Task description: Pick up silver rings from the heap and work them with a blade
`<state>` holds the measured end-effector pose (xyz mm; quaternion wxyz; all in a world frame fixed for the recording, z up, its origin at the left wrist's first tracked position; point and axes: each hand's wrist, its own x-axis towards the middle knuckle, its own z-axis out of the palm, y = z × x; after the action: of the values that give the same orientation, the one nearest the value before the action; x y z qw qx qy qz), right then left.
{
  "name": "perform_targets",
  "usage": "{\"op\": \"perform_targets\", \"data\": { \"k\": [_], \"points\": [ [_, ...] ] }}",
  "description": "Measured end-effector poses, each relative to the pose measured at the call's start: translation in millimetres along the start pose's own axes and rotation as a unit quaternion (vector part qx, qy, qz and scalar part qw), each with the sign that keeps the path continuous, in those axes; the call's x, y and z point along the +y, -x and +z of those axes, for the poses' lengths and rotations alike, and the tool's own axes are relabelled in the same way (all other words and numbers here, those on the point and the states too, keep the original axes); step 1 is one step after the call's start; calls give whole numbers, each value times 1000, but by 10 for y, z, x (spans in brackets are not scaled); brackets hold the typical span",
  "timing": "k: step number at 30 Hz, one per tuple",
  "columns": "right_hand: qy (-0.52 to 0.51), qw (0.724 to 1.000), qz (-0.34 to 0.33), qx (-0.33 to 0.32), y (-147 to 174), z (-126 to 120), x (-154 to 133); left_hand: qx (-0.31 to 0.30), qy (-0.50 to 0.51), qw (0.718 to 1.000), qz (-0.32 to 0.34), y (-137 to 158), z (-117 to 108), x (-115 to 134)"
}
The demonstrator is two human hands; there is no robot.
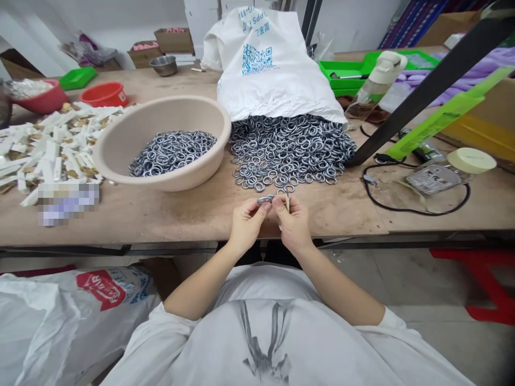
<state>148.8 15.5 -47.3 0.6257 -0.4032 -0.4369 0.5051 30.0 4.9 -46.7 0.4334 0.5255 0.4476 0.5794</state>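
Just past the table's front edge, my left hand (245,224) pinches a grey metallic-looking ring (264,199) between thumb and fingers. My right hand (295,225) is closed beside it, its thumb tip at the ring's right side. A thin tool with a pale handle (287,203) stands upright in my right fingers; its kind is too small to tell. Directly beyond my hands, a pile of similar grey rings (289,150) spills from a white woven sack (277,80). More rings lie in a beige basin (164,185) to the left.
White strips (52,150) are heaped at the far left, near a red bowl (105,95). On the right are a slanted black post (426,86), a lidded jar (438,177), a black cable (422,213), and a clear bottle (374,86). A red stool (491,284) stands below.
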Motion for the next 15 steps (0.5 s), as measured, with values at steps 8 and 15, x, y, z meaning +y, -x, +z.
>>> {"op": "perform_targets", "data": {
  "k": [8, 15],
  "points": [
    [129, 981, -91, -116, -14, -186, -252, -30, -142, 979, 140, 73, -132, 146],
    [54, 993, 0, -101, 130, -62, -154, -11, 26, 999, -18, 172, -46, 144]
  ]
}}
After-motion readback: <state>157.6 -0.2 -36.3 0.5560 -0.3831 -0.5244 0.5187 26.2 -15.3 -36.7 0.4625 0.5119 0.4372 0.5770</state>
